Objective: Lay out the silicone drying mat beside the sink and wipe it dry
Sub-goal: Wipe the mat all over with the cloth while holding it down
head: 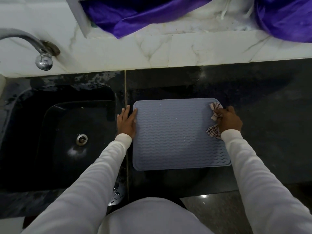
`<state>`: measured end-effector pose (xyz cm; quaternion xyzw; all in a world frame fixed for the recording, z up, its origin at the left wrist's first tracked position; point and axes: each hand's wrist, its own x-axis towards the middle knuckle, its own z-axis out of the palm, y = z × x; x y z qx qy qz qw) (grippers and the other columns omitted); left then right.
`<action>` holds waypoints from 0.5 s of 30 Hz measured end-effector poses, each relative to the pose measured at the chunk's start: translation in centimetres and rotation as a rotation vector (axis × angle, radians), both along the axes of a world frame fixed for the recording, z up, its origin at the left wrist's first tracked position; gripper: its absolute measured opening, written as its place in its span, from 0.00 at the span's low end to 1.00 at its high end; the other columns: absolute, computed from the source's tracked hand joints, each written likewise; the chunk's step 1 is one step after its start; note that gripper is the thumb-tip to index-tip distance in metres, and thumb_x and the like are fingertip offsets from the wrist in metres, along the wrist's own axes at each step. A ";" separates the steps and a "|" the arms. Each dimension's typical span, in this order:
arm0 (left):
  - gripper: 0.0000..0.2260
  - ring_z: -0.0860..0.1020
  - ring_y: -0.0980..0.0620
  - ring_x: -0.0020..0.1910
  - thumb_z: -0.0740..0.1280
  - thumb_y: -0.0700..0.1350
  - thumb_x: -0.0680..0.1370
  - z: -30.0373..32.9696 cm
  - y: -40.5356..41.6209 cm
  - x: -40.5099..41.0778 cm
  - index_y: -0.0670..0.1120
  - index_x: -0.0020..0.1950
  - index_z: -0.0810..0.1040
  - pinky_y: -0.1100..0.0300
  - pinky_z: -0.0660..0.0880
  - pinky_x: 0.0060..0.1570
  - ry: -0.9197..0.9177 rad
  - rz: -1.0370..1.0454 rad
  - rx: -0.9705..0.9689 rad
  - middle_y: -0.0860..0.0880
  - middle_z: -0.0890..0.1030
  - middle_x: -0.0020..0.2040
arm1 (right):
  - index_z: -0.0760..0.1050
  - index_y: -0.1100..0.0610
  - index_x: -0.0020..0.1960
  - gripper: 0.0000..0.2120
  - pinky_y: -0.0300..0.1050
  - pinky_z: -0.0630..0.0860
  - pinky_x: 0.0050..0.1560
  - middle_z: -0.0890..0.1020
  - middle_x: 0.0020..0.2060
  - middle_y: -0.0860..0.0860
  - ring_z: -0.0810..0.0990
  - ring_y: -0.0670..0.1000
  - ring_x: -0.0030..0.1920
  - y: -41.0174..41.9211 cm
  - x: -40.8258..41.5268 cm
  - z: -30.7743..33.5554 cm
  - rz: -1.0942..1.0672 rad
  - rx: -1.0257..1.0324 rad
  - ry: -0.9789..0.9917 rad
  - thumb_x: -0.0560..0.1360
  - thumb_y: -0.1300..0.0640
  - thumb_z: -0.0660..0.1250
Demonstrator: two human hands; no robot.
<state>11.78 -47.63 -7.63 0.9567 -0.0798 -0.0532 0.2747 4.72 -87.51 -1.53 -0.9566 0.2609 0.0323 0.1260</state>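
Our left hand [126, 121] lies flat, fingers straight, on the gray mat's [177, 137] edge beside the sink [30, 115]. Our right hand [228, 119] squeezes a checked cloth [214, 108] on the mat.

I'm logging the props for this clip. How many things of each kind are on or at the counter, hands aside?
Blue-grey ribbed silicone drying mat: 1
Checked white cloth: 1
Black sink basin: 1
Chrome metal tap: 1
Purple fabric: 1
Total: 5
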 end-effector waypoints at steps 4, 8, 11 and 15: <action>0.22 0.47 0.45 0.77 0.57 0.41 0.81 0.2 0.2 0.0 0.53 0.75 0.63 0.47 0.40 0.74 0.013 -0.005 -0.037 0.46 0.54 0.78 | 0.80 0.53 0.58 0.14 0.55 0.75 0.51 0.76 0.53 0.60 0.78 0.65 0.51 2.5 0.6 2.6 -0.124 0.100 -0.115 0.72 0.57 0.69; 0.21 0.48 0.45 0.77 0.57 0.42 0.81 0.1 0.1 0.1 0.54 0.75 0.63 0.48 0.40 0.74 0.018 -0.006 -0.031 0.47 0.54 0.78 | 0.82 0.51 0.54 0.12 0.47 0.77 0.54 0.82 0.50 0.54 0.81 0.54 0.51 8.5 1.1 6.0 -0.086 0.332 -0.325 0.71 0.57 0.72; 0.21 0.48 0.45 0.77 0.57 0.43 0.81 -0.1 0.0 0.1 0.54 0.75 0.63 0.48 0.40 0.74 0.014 -0.003 -0.028 0.47 0.54 0.78 | 0.81 0.58 0.55 0.12 0.36 0.78 0.46 0.83 0.49 0.52 0.84 0.44 0.45 15.5 1.3 6.5 0.102 0.687 -0.303 0.72 0.66 0.70; 0.21 0.49 0.44 0.77 0.58 0.42 0.81 -0.1 0.1 0.3 0.52 0.74 0.64 0.47 0.42 0.73 0.000 -0.009 -0.029 0.45 0.55 0.78 | 0.77 0.51 0.63 0.17 0.43 0.72 0.48 0.75 0.59 0.56 0.79 0.57 0.52 23.7 1.0 2.1 0.340 0.378 -0.126 0.74 0.58 0.67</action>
